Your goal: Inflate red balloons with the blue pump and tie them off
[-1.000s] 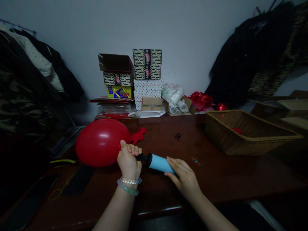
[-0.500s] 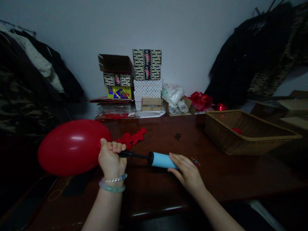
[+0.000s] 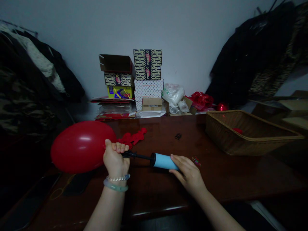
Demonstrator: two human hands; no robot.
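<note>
**Red balloon swollen on a hand pump, with limp balloons beside it**

View from the head camera, looking down at a dark wooden table [image 3: 223, 173]. A red latex balloon [image 3: 81, 147] was rounded and well filled, and it hung at the left of the hands, clear of the tabletop. Its neck was hidden inside the left hand [image 3: 115, 159], which was shut in a tight fist around the neck and the black nozzle [image 3: 134, 156] of a blue hand pump [image 3: 164, 161]. The right hand [image 3: 189, 175] cupped the far end of the pump's barrel, with the fingers pressed together on top and the thumb below. Whether the pump's plunger was drawn out or pushed in could not be told.

Progress: this one balloon had taken air, but no knot showed at its neck, and it remained on the nozzle. A small heap of limp, uninflated red balloons [image 3: 132, 138] lay just beyond the left fist. A small red object [image 3: 237, 130] lay in a wicker basket [image 3: 225, 136] at the right, too partly seen to identify.
</note>
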